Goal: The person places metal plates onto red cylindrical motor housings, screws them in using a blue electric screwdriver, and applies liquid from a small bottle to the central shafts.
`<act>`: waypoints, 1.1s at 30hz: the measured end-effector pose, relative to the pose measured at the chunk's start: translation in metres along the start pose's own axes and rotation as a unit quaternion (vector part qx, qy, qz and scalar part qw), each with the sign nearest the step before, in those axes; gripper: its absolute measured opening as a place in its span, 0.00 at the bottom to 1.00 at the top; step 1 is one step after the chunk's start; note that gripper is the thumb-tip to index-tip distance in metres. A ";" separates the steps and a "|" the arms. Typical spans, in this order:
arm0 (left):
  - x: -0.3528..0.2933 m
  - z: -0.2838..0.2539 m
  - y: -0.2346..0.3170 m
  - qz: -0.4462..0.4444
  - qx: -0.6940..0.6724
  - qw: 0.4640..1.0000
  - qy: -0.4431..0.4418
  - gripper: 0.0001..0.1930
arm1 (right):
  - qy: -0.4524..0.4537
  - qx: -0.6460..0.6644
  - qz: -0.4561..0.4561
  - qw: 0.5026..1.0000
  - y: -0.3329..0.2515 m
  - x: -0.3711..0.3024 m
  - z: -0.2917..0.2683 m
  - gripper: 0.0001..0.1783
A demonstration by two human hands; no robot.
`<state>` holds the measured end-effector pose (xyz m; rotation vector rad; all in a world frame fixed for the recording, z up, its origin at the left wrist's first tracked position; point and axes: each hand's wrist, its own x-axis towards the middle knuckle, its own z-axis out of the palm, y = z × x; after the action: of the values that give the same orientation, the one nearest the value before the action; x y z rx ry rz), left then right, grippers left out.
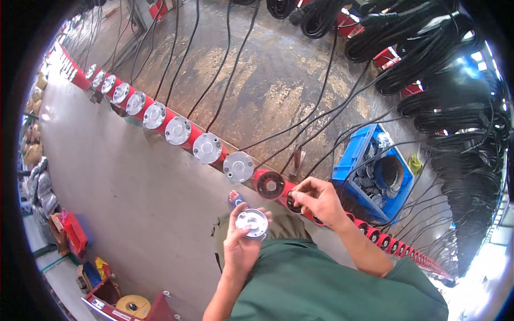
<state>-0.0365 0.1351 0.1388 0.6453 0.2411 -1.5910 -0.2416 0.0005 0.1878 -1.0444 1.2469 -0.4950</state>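
We're mid-run capping the red housings. Left hand (242, 243), lower centre, fingers closed round a silver round cap (252, 222). Right hand (317, 199), fingers pinched at an open housing (294, 202) on the counter (278, 80) edge. Judged next: align cap, seat it. Blue bin (353, 155) right; concrete floor (118, 187) left.
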 end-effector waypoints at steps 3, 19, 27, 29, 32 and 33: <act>0.001 -0.010 0.012 0.040 -0.009 0.999 0.020 0.33 | -0.033 0.050 -0.020 0.998 0.000 0.022 -0.007 0.06; -0.006 -0.011 0.006 0.084 -0.053 0.993 0.069 0.31 | -0.098 -0.489 -0.473 0.726 0.009 0.069 0.002 0.06; -0.007 -0.011 -0.001 0.095 -0.053 0.992 0.062 0.30 | -0.123 -0.420 -0.474 0.764 0.018 0.077 -0.001 0.12; -0.008 -0.009 -0.002 0.097 -0.054 0.992 0.067 0.30 | -0.127 -0.401 -0.469 0.777 0.022 0.079 -0.001 0.14; -0.010 -0.010 -0.005 0.100 -0.054 0.991 0.072 0.30 | -0.133 -0.376 -0.459 0.794 0.025 0.082 0.000 0.17; -0.010 -0.011 -0.006 0.100 -0.055 0.991 0.070 0.30 | -0.134 -0.371 -0.455 0.798 0.026 0.082 0.000 0.19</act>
<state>-0.0394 0.1500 0.1342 0.6741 0.3541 -1.3334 -0.2232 -0.0528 0.1223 -2.3368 0.5824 -0.5464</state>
